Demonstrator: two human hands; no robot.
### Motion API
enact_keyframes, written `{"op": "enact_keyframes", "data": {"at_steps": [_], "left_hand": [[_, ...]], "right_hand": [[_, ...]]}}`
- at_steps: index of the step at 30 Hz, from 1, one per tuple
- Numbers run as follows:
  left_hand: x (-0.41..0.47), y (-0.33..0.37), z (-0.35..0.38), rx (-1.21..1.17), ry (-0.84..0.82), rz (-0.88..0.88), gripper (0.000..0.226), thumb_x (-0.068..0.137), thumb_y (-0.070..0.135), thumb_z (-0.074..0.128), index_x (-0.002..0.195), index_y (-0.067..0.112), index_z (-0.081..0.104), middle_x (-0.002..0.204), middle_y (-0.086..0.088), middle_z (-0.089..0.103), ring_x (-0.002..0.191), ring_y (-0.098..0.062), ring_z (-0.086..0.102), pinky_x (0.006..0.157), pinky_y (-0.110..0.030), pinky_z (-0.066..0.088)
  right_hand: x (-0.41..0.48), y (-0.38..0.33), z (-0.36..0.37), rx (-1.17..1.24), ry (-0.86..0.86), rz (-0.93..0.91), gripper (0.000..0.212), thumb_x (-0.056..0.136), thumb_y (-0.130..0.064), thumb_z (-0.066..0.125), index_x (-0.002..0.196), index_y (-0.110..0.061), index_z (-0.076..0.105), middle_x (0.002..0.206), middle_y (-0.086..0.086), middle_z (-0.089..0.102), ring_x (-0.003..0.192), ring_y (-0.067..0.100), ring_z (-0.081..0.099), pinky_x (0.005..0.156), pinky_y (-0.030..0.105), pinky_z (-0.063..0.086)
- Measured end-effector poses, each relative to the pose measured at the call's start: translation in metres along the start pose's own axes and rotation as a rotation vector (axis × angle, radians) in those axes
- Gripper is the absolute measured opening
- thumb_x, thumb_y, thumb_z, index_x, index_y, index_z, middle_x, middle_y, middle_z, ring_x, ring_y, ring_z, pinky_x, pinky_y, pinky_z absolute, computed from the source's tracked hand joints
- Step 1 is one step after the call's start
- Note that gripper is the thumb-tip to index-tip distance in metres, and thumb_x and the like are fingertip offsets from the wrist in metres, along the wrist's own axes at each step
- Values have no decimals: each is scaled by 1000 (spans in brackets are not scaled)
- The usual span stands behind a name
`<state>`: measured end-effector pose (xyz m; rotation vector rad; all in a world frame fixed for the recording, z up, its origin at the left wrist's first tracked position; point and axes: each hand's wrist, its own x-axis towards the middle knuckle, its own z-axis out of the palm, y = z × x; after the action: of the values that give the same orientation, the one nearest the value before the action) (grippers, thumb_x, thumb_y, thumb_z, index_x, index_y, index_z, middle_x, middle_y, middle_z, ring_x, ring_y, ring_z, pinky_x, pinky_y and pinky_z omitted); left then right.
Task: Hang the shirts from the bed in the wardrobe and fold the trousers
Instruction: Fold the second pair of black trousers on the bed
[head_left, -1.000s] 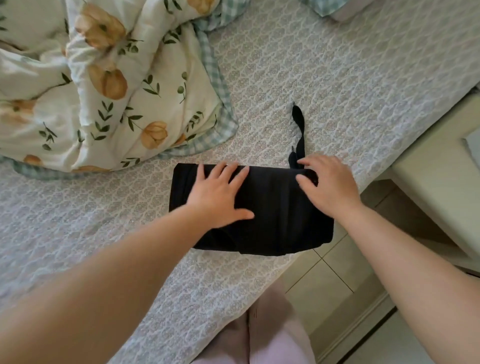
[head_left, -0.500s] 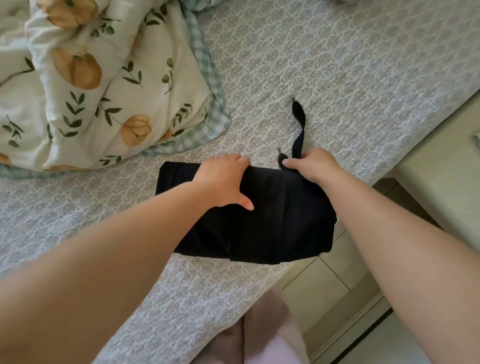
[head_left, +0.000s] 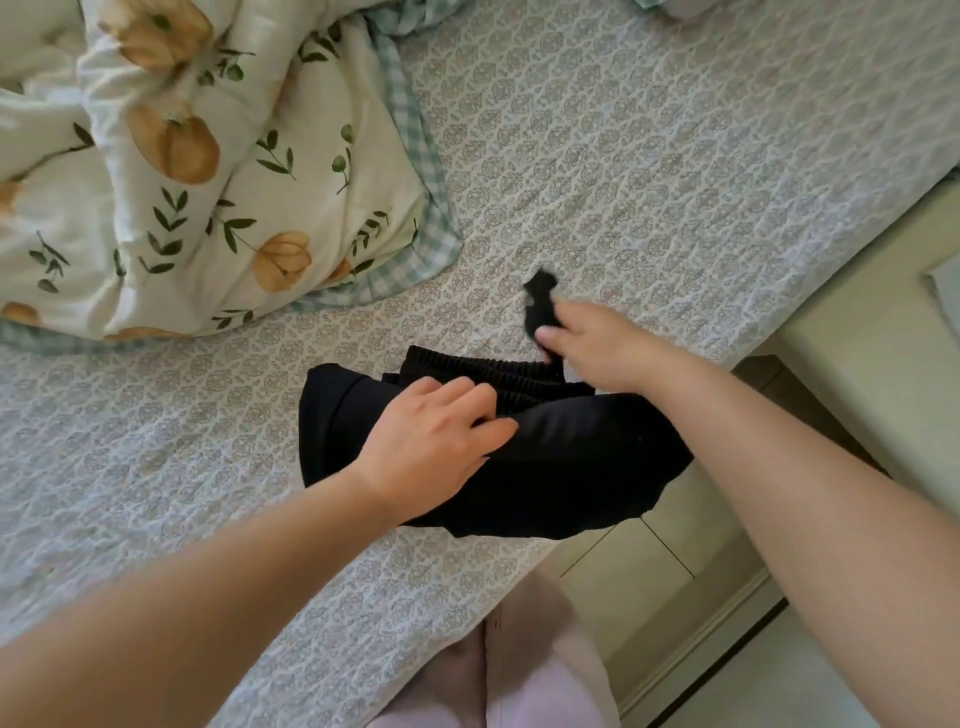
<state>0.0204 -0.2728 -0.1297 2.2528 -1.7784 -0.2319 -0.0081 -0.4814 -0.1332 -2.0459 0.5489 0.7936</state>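
Black trousers (head_left: 582, 462) lie folded into a small bundle near the bed's front edge, their elastic waistband showing at the top. My left hand (head_left: 431, 452) lies on the bundle, its fingers curled over the upper fold and lifting it back. My right hand (head_left: 597, 348), a little blurred, pinches the black drawstring (head_left: 537, 296) that trails from the waistband onto the sheet.
The bed (head_left: 675, 156) wears a grey patterned sheet. A floral quilt (head_left: 197, 171) with a green check border is bunched at the upper left. A pale bedside cabinet (head_left: 872, 384) stands at the right, with tiled floor (head_left: 649, 577) below.
My left hand has gone from pressing flat to gripping the top fold and peeling it back, baring the waistband. My right hand has taken the drawstring and gathered it shorter.
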Motion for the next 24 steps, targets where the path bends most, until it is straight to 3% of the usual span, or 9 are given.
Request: {"op": "enact_keyframes", "data": {"at_steps": [6, 10, 12, 14, 15, 16, 18, 20, 24], "left_hand": [[-16, 18, -8, 59, 91, -7, 22, 84, 22, 52, 84, 20, 74, 71, 1, 59, 60, -17, 56, 51, -28, 41], [-21, 23, -9, 76, 127, -27, 22, 85, 19, 52, 82, 21, 74, 73, 2, 62, 64, -16, 59, 53, -28, 43], [-23, 24, -8, 82, 147, -28, 21, 85, 19, 53, 81, 21, 74, 72, 3, 61, 63, -16, 58, 53, -28, 43], [-24, 27, -6, 73, 157, -15, 20, 86, 19, 54, 79, 21, 73, 69, 3, 59, 60, -16, 55, 53, -29, 42], [-25, 27, -5, 67, 155, -9, 19, 86, 19, 55, 80, 21, 73, 69, 3, 58, 60, -16, 55, 53, -29, 41], [-27, 27, -3, 64, 146, -9, 15, 85, 21, 58, 82, 21, 73, 70, 3, 59, 61, -16, 54, 53, -29, 41], [-30, 25, 0, 62, 94, -39, 11, 80, 28, 67, 86, 21, 72, 75, 2, 60, 65, -17, 56, 55, -30, 42], [-32, 20, 3, 53, 24, -111, 23, 73, 36, 75, 88, 20, 71, 79, 2, 60, 69, -18, 58, 58, -30, 44], [-30, 12, 6, 7, -7, -262, 30, 69, 36, 81, 92, 19, 70, 82, 2, 63, 73, -20, 61, 65, -33, 49]], "right_hand": [[-9, -37, 36, -403, -486, -131, 27, 99, -22, 43, 121, -13, 54, 119, 7, 56, 114, 25, 51, 80, 24, 34], [-9, -43, 48, -316, -501, -158, 37, 99, -21, 39, 134, -16, 49, 135, 2, 51, 124, 20, 46, 95, 24, 35], [-9, -41, 53, -341, -517, -133, 32, 99, -17, 39, 126, -14, 57, 123, 2, 59, 106, 16, 54, 81, 18, 37], [-7, -38, 58, -399, -612, -86, 27, 97, -14, 42, 113, -11, 63, 90, -4, 62, 74, 9, 52, 57, 11, 37], [-5, -37, 58, -394, -617, -74, 27, 96, -14, 44, 111, -12, 65, 82, -9, 59, 69, 5, 50, 51, 7, 36], [-4, -35, 57, -344, -584, -62, 27, 95, -16, 46, 111, -14, 67, 84, -11, 61, 71, 4, 51, 53, 6, 37], [0, -27, 52, -188, -426, -54, 25, 94, -21, 51, 112, -19, 69, 102, -9, 67, 88, 5, 57, 73, 12, 41], [0, -18, 46, -79, -247, -74, 21, 92, -24, 56, 107, -22, 71, 109, -6, 68, 97, 7, 59, 83, 19, 41], [-1, -4, 37, 167, -30, -43, 14, 91, -20, 58, 89, -26, 70, 96, -3, 71, 78, 5, 64, 67, 16, 45]]}}
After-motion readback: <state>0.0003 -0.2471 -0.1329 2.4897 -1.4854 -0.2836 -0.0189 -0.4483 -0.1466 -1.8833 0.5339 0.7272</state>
